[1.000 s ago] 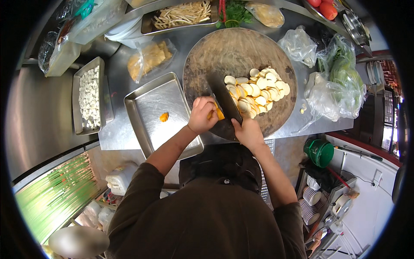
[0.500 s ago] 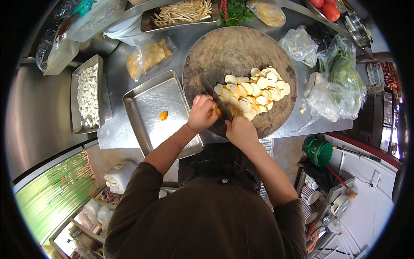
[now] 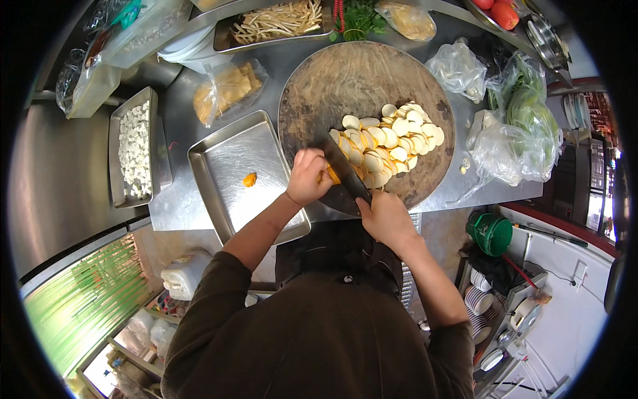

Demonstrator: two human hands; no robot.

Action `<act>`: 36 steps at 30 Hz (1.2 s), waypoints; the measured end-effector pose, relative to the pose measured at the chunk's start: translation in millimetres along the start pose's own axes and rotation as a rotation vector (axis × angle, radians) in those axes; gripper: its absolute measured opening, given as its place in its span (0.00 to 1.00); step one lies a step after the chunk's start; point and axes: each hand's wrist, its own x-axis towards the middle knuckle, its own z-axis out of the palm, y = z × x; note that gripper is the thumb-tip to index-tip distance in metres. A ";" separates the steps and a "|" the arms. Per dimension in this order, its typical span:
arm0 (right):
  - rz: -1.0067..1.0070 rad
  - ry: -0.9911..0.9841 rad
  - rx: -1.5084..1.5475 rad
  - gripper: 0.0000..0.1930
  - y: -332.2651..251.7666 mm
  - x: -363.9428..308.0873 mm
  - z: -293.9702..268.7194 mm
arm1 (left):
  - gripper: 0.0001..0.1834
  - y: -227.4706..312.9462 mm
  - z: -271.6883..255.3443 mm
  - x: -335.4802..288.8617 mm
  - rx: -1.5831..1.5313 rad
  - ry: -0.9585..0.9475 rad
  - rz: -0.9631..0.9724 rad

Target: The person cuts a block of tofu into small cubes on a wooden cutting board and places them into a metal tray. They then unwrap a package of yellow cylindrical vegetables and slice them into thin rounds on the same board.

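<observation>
My left hand [image 3: 309,177] is closed over an orange-skinned piece of food [image 3: 333,175] at the near left of the round wooden chopping board [image 3: 352,73]. Fingers curled, it mostly covers that piece. My right hand [image 3: 391,221] grips the handle of a cleaver [image 3: 347,166], whose dark blade lies slantwise just right of my left fingers. Right of the blade, many pale round slices with orange rims [image 3: 399,141] overlap in a heap on the board. A shallow metal tray [image 3: 229,149] stands left of the board, with a small orange end piece [image 3: 249,179] inside.
At far left is a pan of white cubes [image 3: 136,149]. A bag of yellow food [image 3: 229,93] lies behind the tray. Pale strips [image 3: 279,25] fill a back pan. Bagged green vegetables [image 3: 528,123] sit right of the board. A green bucket [image 3: 490,233] is below the counter's right end.
The cleaver has tipped, showing more of its blade face, and its handle has shifted right with my right hand. My left hand keeps its hold in nearly the same place.
</observation>
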 end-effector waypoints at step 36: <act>-0.031 0.178 0.053 0.17 8.7 15.1 24.1 | 0.10 3.0 3.7 -4.4 0.018 0.147 -0.060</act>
